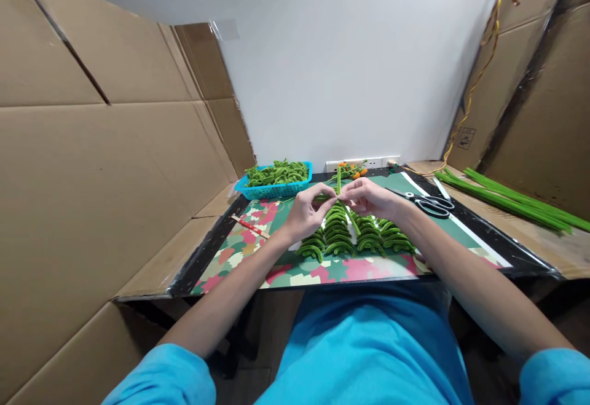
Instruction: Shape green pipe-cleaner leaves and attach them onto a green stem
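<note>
My left hand (308,209) and my right hand (367,197) meet over the table, fingertips pinched together on fuzzy green pipe cleaners (339,177). One length sticks up above the fingers and another slants down to the right. Where they cross is partly hidden by my fingers. Below my hands lie several rows of curved green pipe cleaner pieces (340,233), stacked closely one behind another. Scissors (431,204) with black handles rest to the right of my right hand.
A blue basket (271,192) full of bent green pieces stands at the back left. Orange-and-green fuzzy sprigs (354,170) lie by a power strip (369,163). Long green pipe cleaners (511,202) lie at right. A red stick (249,227) is at left. Cardboard walls (115,147) flank the table.
</note>
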A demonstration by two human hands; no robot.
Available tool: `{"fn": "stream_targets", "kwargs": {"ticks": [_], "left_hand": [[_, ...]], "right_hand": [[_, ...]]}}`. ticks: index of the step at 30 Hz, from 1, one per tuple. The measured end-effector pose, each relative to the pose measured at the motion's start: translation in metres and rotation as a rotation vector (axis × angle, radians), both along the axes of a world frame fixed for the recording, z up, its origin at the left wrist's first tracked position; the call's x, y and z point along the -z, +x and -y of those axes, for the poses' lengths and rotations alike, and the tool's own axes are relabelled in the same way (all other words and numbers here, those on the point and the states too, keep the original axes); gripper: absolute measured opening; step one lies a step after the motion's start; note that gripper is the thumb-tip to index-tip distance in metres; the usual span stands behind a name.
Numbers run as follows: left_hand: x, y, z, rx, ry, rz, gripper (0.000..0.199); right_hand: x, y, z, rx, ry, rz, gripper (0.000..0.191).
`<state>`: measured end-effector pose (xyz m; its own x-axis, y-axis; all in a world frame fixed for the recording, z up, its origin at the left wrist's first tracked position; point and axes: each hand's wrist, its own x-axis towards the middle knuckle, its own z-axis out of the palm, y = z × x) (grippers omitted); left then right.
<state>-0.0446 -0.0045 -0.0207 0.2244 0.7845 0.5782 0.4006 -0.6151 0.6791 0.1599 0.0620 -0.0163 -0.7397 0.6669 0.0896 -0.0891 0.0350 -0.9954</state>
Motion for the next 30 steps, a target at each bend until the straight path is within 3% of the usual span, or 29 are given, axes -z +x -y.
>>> {"fn": "stream_targets", "kwargs": {"ticks": [3, 7, 9, 11, 17, 23, 28, 30], "left_hand": [[0.004, 0.0, -0.008, 0.058, -0.274, 0.236, 0.036], [0.01, -0.005, -0.019, 0.094, -0.455, 0.393, 0.05], [0.013, -0.008, -0.022, 0.11, -0.505, 0.41, 0.052], [0.014, -0.011, -0.023, 0.128, -0.554, 0.428, 0.052], [0.01, -0.012, -0.018, 0.15, -0.632, 0.457, 0.052], [0.006, -0.019, -0.024, 0.205, -0.606, 0.465, 0.05], [0.014, -0.039, -0.04, 0.233, -0.55, 0.473, 0.049], [0.025, -0.033, -0.049, 0.209, -0.499, 0.456, 0.043]], "right_hand": [[0.006, -0.002, -0.002, 0.186, 0.259, -0.002, 0.035], [0.022, -0.006, -0.001, 0.558, 0.988, 0.066, 0.027], [0.028, -0.006, 0.0, 0.622, 1.279, 0.159, 0.026], [0.033, -0.005, 0.0, 0.627, 1.431, 0.226, 0.027], [0.033, 0.0, -0.006, 0.592, 1.504, 0.174, 0.024], [0.031, -0.01, -0.01, 0.542, 1.448, -0.009, 0.021], [0.026, -0.02, -0.016, 0.558, 1.59, 0.086, 0.024], [0.021, -0.024, -0.018, 0.55, 1.538, 0.184, 0.021]]}}
